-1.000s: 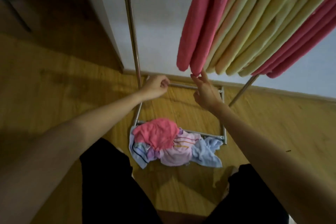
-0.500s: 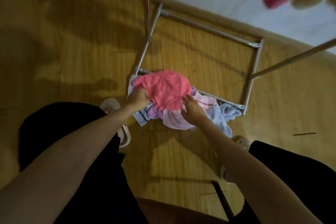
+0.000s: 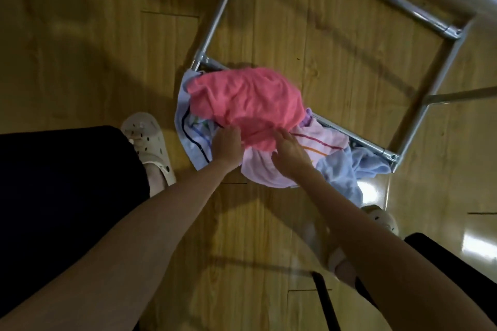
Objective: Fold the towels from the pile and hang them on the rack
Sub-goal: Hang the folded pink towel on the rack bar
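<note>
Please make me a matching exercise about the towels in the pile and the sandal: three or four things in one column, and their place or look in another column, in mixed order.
Things:
1. pink towel
2. lilac towel
3. pale blue towel
4. sandal

Descriptions:
A. on a foot, left of the pile
B. on top of the pile, both hands at its near edge
C. has thin coloured stripes, under the top towel
D. plain, at the right end, beside the rack's base corner

Pairs: 1-B, 2-C, 3-D, 4-A

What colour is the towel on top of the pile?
Coral pink, plain, seen in the head view: the top towel, with both hands at its near edge.
</note>
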The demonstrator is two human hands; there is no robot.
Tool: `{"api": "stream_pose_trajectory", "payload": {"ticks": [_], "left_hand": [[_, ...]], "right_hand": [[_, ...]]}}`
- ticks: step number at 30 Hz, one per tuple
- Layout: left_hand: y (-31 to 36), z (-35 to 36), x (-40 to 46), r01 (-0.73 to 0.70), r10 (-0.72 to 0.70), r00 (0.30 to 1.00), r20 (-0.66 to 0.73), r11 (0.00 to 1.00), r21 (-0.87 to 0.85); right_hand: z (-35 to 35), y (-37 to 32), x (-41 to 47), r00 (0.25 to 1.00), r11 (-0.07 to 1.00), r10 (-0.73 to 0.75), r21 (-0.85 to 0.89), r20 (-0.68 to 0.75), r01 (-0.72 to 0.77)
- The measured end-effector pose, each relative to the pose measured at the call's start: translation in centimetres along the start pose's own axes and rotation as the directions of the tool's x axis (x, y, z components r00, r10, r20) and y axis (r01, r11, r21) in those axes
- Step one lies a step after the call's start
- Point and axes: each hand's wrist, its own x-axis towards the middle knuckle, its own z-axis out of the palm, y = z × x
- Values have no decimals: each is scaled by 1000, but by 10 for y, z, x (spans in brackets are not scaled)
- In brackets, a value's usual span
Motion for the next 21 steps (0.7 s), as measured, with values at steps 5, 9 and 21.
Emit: {"api": "stream_pose_trajectory", "payload": {"ticks": [5, 9, 21], "left_hand": [[-7, 7, 5, -42, 35, 998, 58, 991, 123], [-5, -6, -2, -105, 104, 994, 15, 991, 77], [42, -60, -48, -292, 251, 947, -199, 932, -215]], "right_hand": [[0, 10, 33, 991, 993, -47, -99, 124, 60], [0, 8, 42, 991, 995, -35, -88, 131, 46], [-39, -26, -15, 995, 976, -60, 216, 84, 41]]}}
